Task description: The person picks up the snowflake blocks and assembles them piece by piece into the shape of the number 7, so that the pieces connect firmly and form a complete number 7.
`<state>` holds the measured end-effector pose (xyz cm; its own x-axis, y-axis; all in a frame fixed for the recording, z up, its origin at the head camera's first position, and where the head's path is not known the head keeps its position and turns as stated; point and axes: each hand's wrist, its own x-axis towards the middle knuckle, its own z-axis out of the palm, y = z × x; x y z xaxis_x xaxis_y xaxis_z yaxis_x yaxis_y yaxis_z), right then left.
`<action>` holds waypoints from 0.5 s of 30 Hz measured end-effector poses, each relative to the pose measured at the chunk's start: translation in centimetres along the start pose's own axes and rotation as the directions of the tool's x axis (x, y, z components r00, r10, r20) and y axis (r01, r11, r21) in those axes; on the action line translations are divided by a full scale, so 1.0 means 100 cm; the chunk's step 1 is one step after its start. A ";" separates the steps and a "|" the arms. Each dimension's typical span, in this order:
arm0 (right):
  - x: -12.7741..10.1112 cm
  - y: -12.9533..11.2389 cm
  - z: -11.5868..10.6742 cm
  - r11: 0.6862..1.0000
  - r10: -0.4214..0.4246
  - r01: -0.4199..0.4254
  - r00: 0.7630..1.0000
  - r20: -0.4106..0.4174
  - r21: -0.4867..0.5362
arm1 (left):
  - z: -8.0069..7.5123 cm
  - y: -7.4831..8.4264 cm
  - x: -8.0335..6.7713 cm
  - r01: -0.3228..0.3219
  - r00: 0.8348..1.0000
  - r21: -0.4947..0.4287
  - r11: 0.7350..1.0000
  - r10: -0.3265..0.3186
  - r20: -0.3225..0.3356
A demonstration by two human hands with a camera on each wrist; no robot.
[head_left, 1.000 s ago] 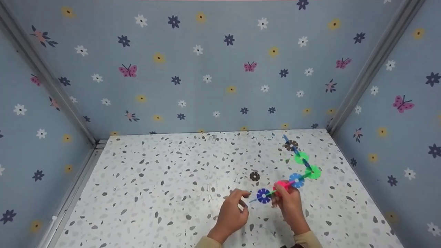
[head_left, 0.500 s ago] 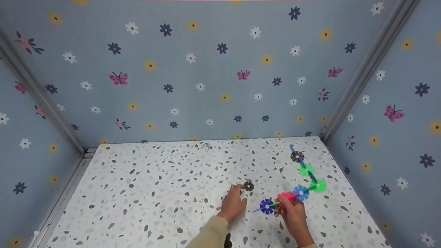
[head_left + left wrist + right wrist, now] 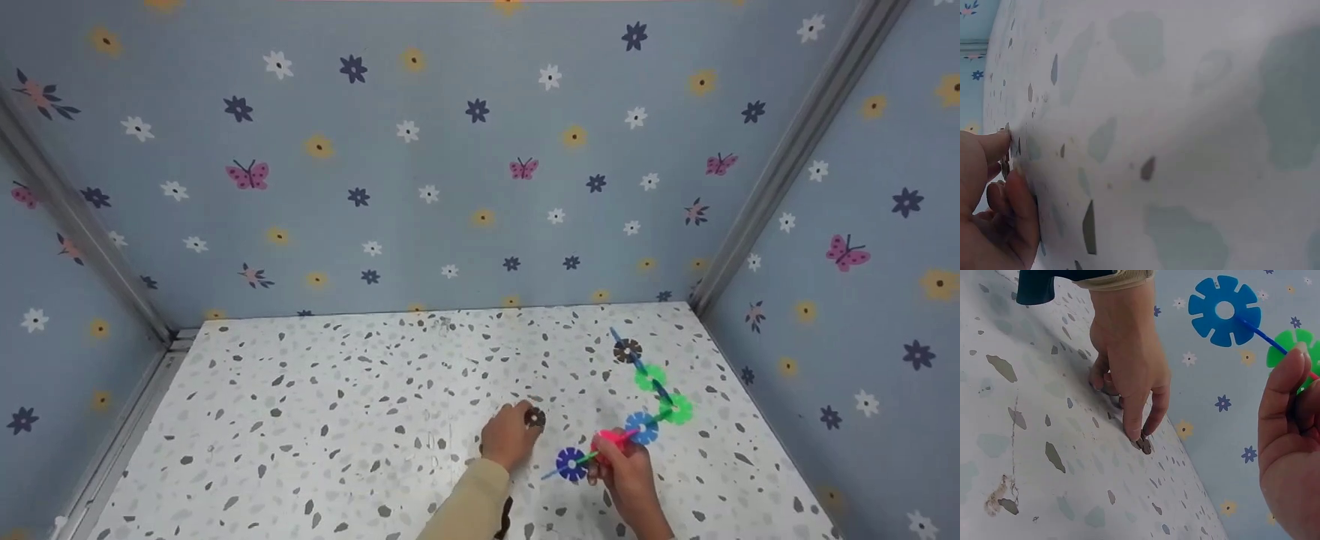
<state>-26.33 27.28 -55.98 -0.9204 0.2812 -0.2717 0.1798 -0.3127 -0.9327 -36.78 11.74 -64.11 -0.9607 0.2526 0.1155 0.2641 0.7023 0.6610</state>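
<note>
A loose brown toothed disc (image 3: 535, 418) lies on the speckled tabletop (image 3: 315, 420). My left hand (image 3: 520, 426) reaches down on it, and its fingertips (image 3: 1135, 434) pinch the brown disc (image 3: 1144, 445) against the surface. My right hand (image 3: 606, 459) grips a chain of plastic discs at its pink disc (image 3: 612, 439). The chain runs from a dark blue disc (image 3: 571, 463) through a light blue disc (image 3: 643, 427) and two green discs (image 3: 677, 409) to a brown end disc (image 3: 627, 349). In the right wrist view, the blue disc (image 3: 1224, 310) sticks up past my right fingers (image 3: 1286, 416).
Blue walls printed with flowers and butterflies (image 3: 450, 172) close the table in at the back and on both sides. Metal corner posts (image 3: 780, 157) stand at the back corners. Bare tabletop stretches to the left of my hands.
My left hand left the dark blue end of the chain, moved up and forward to the loose brown disc, and its fingertips closed on it. My right hand kept holding the chain.
</note>
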 end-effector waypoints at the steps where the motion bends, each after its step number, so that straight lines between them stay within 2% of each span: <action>1: -0.001 -0.001 0.001 1.000 0.006 -0.006 1.000 -0.003 -0.004 | 0.000 -0.001 -0.002 0.003 1.000 -0.013 1.000 -0.003 -0.017; 6: -0.005 -0.001 0.003 0.998 0.030 -0.030 1.000 -0.004 -0.048 | -0.001 -0.007 -0.010 0.022 0.998 -0.079 0.997 -0.025 -0.050; 11: -0.009 -0.002 0.004 0.999 0.013 -0.014 1.000 -0.004 -0.052 | -0.003 -0.010 -0.015 0.016 0.999 -0.112 0.994 -0.019 -0.028; 15: -0.013 0.000 0.005 0.998 0.007 -0.006 1.000 0.018 -0.062 | -0.005 -0.010 -0.020 0.006 1.000 -0.103 0.995 -0.006 0.003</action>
<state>-25.29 26.44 -55.48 -0.9252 0.2626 -0.2738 0.2062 -0.2577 -0.9440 -35.12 10.20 -64.69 -0.9619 0.2504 0.1100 0.2483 0.6312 0.7348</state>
